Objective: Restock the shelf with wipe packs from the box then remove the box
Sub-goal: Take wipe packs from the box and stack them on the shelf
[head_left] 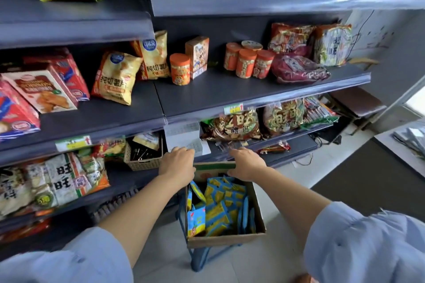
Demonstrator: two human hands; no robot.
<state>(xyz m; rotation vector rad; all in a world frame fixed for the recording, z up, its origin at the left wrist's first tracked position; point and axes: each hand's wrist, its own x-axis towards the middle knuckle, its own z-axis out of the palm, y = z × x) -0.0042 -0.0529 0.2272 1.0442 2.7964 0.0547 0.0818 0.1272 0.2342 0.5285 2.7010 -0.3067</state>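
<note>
An open cardboard box (pixel 257 209) stands on a blue stool (pixel 200 257) in front of the shelves. It is filled with several blue and yellow wipe packs (pixel 218 209). My left hand (pixel 177 165) and my right hand (pixel 247 164) are at the box's far flap (pixel 213 167), one at each end. The fingers of both curl over its top edge, with the thumbs on the near side. Neither hand holds a pack. Just beyond my hands is the front edge of a lower shelf (pixel 220 156).
A white pack (pixel 184 138) lies on the lower shelf behind my left hand, with a woven basket (pixel 142 161) to its left. Snack bags, orange cans (pixel 248 62) and boxes stand on the middle shelf (pixel 207 99). Tiled floor and a dark mat (pixel 368 179) lie to the right.
</note>
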